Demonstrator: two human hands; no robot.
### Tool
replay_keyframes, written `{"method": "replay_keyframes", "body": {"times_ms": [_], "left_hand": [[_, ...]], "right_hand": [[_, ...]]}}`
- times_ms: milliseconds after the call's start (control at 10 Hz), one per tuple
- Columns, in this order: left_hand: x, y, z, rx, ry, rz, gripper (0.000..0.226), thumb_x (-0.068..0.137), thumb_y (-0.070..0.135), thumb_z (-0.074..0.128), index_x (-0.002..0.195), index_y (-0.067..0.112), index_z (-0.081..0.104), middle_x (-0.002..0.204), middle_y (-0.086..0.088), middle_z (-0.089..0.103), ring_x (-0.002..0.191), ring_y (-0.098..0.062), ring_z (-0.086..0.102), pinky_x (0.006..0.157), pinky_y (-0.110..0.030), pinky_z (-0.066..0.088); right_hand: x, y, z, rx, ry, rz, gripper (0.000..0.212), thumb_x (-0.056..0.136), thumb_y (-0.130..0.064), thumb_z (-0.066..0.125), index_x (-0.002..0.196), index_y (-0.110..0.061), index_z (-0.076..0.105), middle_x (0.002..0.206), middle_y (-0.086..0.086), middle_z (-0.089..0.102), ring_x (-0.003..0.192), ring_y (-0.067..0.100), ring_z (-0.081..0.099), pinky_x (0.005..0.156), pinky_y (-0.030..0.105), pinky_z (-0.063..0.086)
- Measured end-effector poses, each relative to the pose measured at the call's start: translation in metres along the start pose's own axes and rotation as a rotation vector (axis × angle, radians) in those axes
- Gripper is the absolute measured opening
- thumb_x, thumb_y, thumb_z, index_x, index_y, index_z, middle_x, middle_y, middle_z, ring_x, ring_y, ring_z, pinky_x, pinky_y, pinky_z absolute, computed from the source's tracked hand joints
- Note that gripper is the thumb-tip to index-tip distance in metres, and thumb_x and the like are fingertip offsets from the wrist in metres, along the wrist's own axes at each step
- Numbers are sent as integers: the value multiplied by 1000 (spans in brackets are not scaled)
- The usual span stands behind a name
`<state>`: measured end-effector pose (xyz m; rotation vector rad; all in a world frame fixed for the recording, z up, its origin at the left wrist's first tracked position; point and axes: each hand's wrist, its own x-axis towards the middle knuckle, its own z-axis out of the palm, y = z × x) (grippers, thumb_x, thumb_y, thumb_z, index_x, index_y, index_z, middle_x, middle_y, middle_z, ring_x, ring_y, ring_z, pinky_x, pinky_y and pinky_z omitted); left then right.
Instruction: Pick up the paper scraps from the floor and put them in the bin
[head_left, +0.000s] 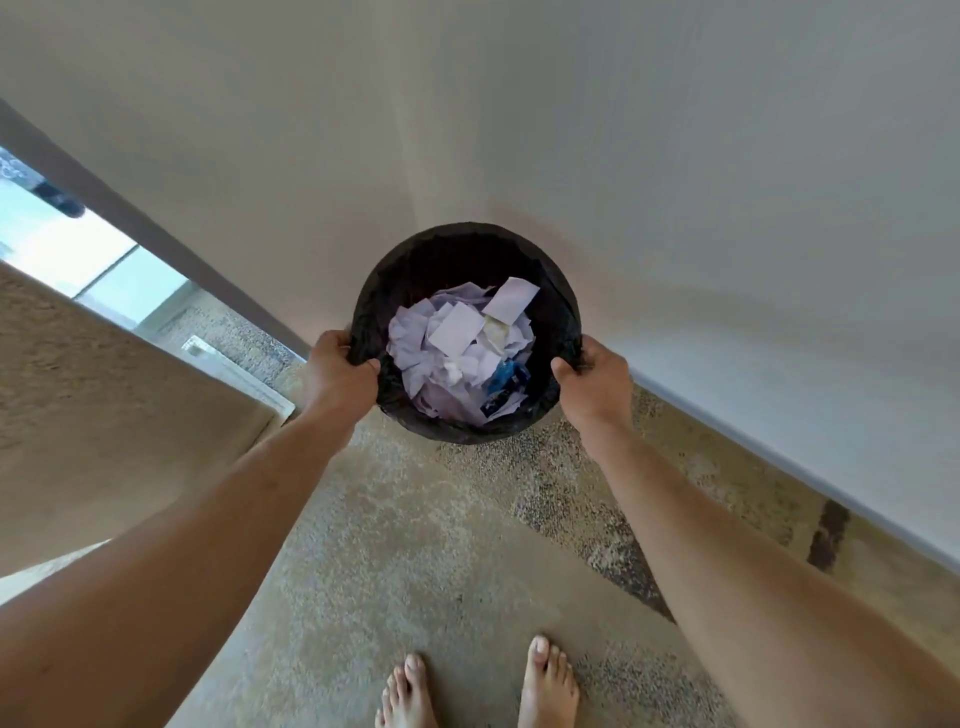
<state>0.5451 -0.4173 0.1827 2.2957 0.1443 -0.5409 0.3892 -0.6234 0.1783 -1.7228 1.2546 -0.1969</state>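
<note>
Though full of paper scraps, bin between left hand and right hand.

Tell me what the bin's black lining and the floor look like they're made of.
The bin lining looks like thin black plastic film: it wrinkles and bunches where both hands grip the rim. The floor looks like speckled stone or terrazzo, matte and grainy; which one is unclear.

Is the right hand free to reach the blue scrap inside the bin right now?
Probably not as it stands: the right hand grips the bin rim, as does the left hand. The blue scrap lies uncovered atop the white paper scraps, so letting go would open the way.
</note>
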Motion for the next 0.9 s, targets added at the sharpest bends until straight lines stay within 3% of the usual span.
{"method": "replay_keyframes", "body": {"times_ms": [100,200,300,400,500,600,700,800,900], "left_hand": [[9,-6,8,-1,0,-20,23,82,11,65,99,22,56,93,-6,66,89,-32,65,76,-48,60],[15,-13,14,-4,16,-27,27,87,7,61,113,16,60,96,-5,63,87,-27,62,68,-32,54],[20,-18,14,-69,-3,-30,29,88,8,63,116,17,61,97,-1,65,89,-24,64,73,-36,58],[20,-26,12,-67,-42,4,30,88,12,64,117,19,63,99,-2,69,90,-25,67,76,-38,59],[4,-27,6,125,-55,148,29,96,21,56,124,18,57,117,-5,64,107,-30,59,81,-35,50],[-20,-41,3,308,-82,317,53,103,34,43,150,14,31,159,-10,25,146,-30,23,115,-45,25],[-37,-63,1,518,-62,491,64,104,49,30,157,19,12,165,-4,3,152,-25,-1,121,-48,7],[-56,-82,-1,661,-59,600,61,104,48,25,156,19,14,165,-3,6,152,-26,-1,121,-53,6],[-74,-91,-1,719,-71,634,65,102,54,18,156,17,12,164,-4,7,151,-27,0,121,-54,5]], "right_hand": [[10,3,8,-24,-22,-13,18,88,-17,68,105,-22,70,94,-1,74,90,17,69,86,41,58],[13,7,18,-25,-63,-40,27,88,-17,68,115,-22,67,102,-1,73,100,18,68,95,44,55],[17,6,18,-3,-66,-28,35,89,-17,68,124,-22,64,111,1,72,107,19,66,99,41,52],[15,13,17,-32,-87,-91,34,92,-23,64,126,-25,61,110,-2,72,105,16,67,95,36,54],[-3,20,20,-93,-74,-187,35,100,-42,46,131,-28,53,115,-5,67,111,17,62,90,35,54],[-23,40,21,-289,40,-301,56,103,-51,27,147,-19,36,149,4,45,140,22,37,115,49,33],[-43,56,15,-587,80,-408,63,103,-52,25,154,-15,20,160,6,24,149,22,16,121,44,15],[-62,63,10,-750,33,-486,66,103,-52,23,155,-14,10,163,6,11,151,22,2,121,41,2],[-75,60,5,-784,2,-501,69,102,-54,20,155,-13,7,163,8,8,151,22,0,122,41,0]]}}
